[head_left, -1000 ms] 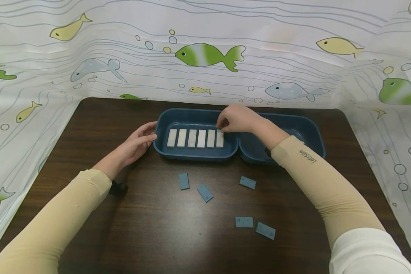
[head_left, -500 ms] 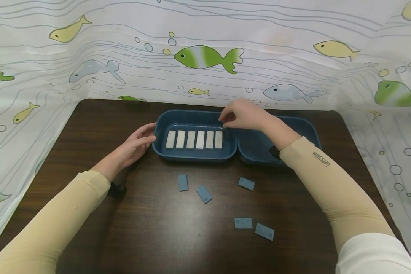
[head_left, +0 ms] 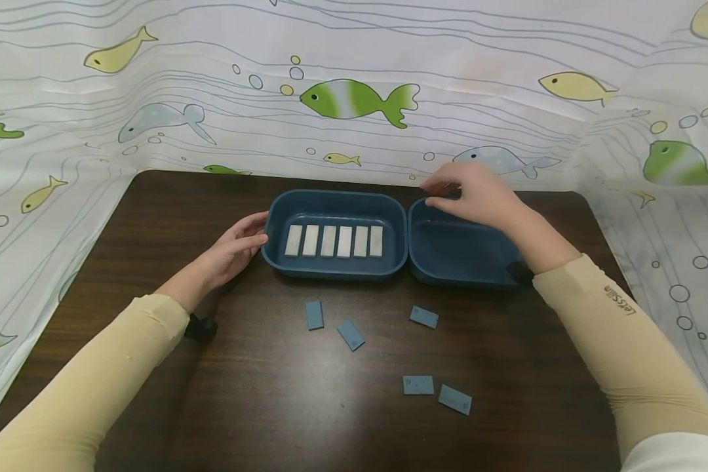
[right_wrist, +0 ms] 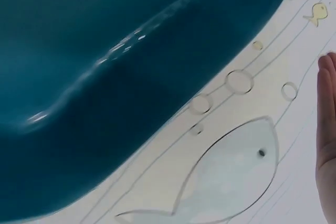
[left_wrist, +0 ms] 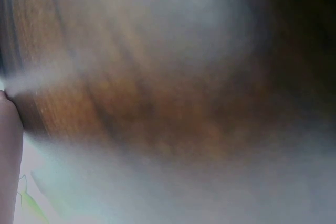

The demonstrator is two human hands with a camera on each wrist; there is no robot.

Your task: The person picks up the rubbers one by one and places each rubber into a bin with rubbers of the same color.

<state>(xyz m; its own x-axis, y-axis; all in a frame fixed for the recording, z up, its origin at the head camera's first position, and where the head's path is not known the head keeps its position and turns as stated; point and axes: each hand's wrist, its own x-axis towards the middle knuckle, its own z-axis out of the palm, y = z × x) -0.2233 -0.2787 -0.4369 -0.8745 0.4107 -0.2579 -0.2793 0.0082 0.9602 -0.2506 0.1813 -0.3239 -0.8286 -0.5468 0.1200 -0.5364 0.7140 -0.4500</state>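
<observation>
In the head view, my left hand (head_left: 231,254) rests at the left end of a blue plastic bin (head_left: 335,269), its thumb touching the rim. Several white rectangular tiles (head_left: 345,242) lie in a neat upright row inside that bin. My right hand (head_left: 474,190) hovers over the back left rim of a second blue bin (head_left: 460,252); its fingers are loosely bent, and nothing shows between them. The right wrist view shows straight fingers (right_wrist: 326,82) at its right edge, beside the second bin's interior (right_wrist: 105,108). The left wrist view is mostly blurred table, with one finger at the left edge.
Scattered on the dark wooden table (head_left: 242,393) in front of the bins are several blue tiles, among them a left one (head_left: 314,315) and a front right one (head_left: 455,399). A white fish-patterned cloth (head_left: 212,85) hangs behind and at the sides.
My right hand has let go of the rightmost white tile, lifted, and moved right to above the second bin. My left hand has stayed at the first bin's end.
</observation>
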